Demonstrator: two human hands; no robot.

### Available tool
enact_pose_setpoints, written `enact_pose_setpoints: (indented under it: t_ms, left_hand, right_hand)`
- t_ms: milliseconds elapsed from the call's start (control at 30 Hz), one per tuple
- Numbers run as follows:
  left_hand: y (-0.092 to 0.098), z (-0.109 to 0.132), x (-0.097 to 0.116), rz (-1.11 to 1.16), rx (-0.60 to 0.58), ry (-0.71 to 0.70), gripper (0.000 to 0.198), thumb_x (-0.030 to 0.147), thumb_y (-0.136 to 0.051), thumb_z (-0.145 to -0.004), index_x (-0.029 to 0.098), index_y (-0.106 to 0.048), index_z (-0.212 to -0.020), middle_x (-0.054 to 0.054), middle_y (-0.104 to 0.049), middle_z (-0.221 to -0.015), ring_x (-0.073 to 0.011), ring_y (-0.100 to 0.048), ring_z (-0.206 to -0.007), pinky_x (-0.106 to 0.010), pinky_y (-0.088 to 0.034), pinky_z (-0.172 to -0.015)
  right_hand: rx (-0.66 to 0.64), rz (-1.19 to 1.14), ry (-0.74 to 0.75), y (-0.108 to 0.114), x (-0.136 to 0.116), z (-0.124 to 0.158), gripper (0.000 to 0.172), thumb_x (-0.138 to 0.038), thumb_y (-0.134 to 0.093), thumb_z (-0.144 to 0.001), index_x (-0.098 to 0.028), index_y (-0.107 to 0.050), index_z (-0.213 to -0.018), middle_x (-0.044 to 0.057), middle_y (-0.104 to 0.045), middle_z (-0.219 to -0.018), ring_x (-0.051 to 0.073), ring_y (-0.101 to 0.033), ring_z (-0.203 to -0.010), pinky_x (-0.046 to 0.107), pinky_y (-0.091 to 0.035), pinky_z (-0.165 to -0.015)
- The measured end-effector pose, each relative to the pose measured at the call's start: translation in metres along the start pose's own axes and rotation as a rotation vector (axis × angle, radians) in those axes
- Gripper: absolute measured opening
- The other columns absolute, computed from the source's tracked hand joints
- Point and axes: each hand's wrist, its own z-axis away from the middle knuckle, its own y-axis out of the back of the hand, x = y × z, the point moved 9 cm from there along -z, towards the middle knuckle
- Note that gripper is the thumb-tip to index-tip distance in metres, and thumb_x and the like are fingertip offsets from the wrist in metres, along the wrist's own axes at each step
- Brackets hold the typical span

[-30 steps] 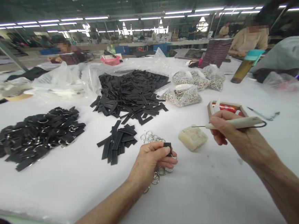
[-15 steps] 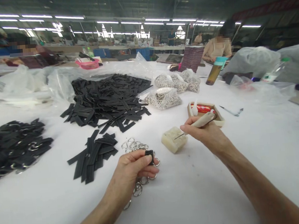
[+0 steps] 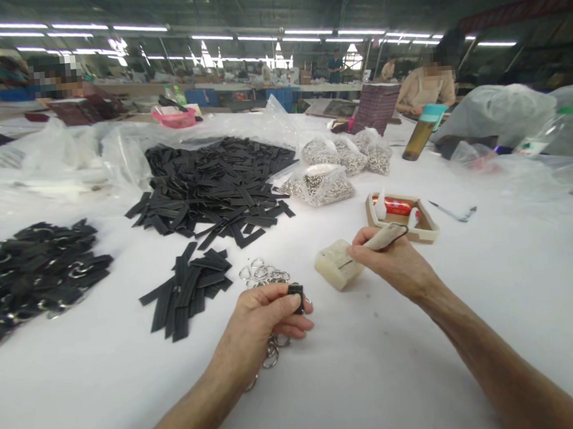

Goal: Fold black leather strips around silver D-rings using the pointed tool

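Note:
My left hand (image 3: 267, 318) is closed on a small folded black strip (image 3: 296, 297), held just above a scatter of metal key rings (image 3: 264, 274) on the white table. My right hand (image 3: 394, 262) grips a pale-handled needle tool (image 3: 385, 236); its thin tip is pressed into a cream wax-like block (image 3: 335, 264) lying on the table. A small stack of black strips (image 3: 188, 288) lies to the left of my left hand.
A big heap of black strips (image 3: 214, 184) lies at centre back, finished black pieces with rings (image 3: 33, 274) at left. Bags of metal rings (image 3: 332, 164), a small tray (image 3: 429, 231) with a red tube, a bottle (image 3: 421, 132) and plastic bags stand further back. Other people sit at far tables.
My right hand has come down and left, bringing the tool's tip from the air into the cream block. The left hand keeps its hold on the black strip. The camera has shifted.

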Motion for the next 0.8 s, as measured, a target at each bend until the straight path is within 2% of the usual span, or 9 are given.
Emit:
enact_pose_setpoints:
  t_ms: [133, 200, 333, 400, 533, 800]
  left_hand:
    - [-0.003, 0.001, 0.001, 0.000, 0.003, -0.014, 0.016, 0.026, -0.061, -0.074, 0.011, -0.066, -0.073, -0.009, -0.068, -0.080, -0.0141, -0.064, -0.061, -0.022, -0.052, -0.058]
    - [-0.004, 0.001, 0.002, -0.001, 0.010, -0.014, 0.015, 0.024, -0.060, -0.074, 0.010, -0.066, -0.072, -0.009, -0.068, -0.079, -0.0141, -0.064, -0.060, -0.023, -0.052, -0.057]
    - [-0.007, 0.003, 0.004, -0.012, 0.022, -0.019, 0.014, 0.022, -0.059, -0.074, 0.010, -0.067, -0.073, -0.008, -0.068, -0.078, -0.0137, -0.063, -0.059, -0.023, -0.053, -0.058]
    - [-0.007, 0.004, 0.005, -0.016, 0.026, -0.021, 0.014, 0.021, -0.059, -0.074, 0.010, -0.067, -0.074, -0.008, -0.068, -0.079, -0.0139, -0.064, -0.061, -0.023, -0.053, -0.058]
    - [-0.010, 0.005, 0.006, -0.009, 0.001, -0.026, 0.013, 0.020, -0.059, -0.074, 0.010, -0.067, -0.077, -0.008, -0.069, -0.080, -0.0149, -0.065, -0.064, -0.022, -0.053, -0.059]
    - [-0.015, 0.006, 0.007, -0.004, -0.040, -0.033, 0.013, 0.018, -0.058, -0.074, 0.009, -0.066, -0.077, -0.008, -0.068, -0.079, -0.0146, -0.064, -0.063, -0.021, -0.053, -0.057]
  right_hand:
    - [0.079, -0.061, 0.020, 0.018, -0.002, 0.003, 0.016, -0.032, -0.059, -0.070, -0.019, -0.056, -0.061, -0.003, -0.043, -0.051, 0.011, -0.036, -0.049, 0.024, -0.025, -0.044]
    - [0.071, -0.218, 0.007, 0.018, -0.001, 0.004, 0.020, -0.033, -0.061, -0.069, -0.019, -0.054, -0.058, -0.004, -0.038, -0.048, 0.010, -0.032, -0.046, 0.024, -0.021, -0.042]
    - [-0.091, -0.662, -0.014, -0.006, -0.007, 0.010, 0.023, -0.030, -0.064, -0.068, -0.017, -0.049, -0.056, -0.006, -0.033, -0.046, 0.006, -0.025, -0.042, 0.023, -0.014, -0.040]
    - [-0.163, -0.781, -0.024, -0.018, -0.014, 0.016, 0.022, -0.029, -0.063, -0.069, -0.016, -0.049, -0.058, -0.006, -0.033, -0.046, 0.006, -0.023, -0.042, 0.022, -0.012, -0.040]
    - [-0.205, -0.815, -0.054, -0.032, -0.019, 0.024, 0.023, -0.029, -0.063, -0.071, -0.016, -0.049, -0.059, -0.007, -0.034, -0.045, 0.005, -0.023, -0.043, 0.022, -0.012, -0.040]
    - [-0.240, -0.734, -0.044, -0.042, -0.015, 0.024, 0.024, -0.030, -0.062, -0.074, -0.015, -0.049, -0.060, -0.006, -0.035, -0.046, 0.005, -0.025, -0.045, 0.022, -0.014, -0.041]
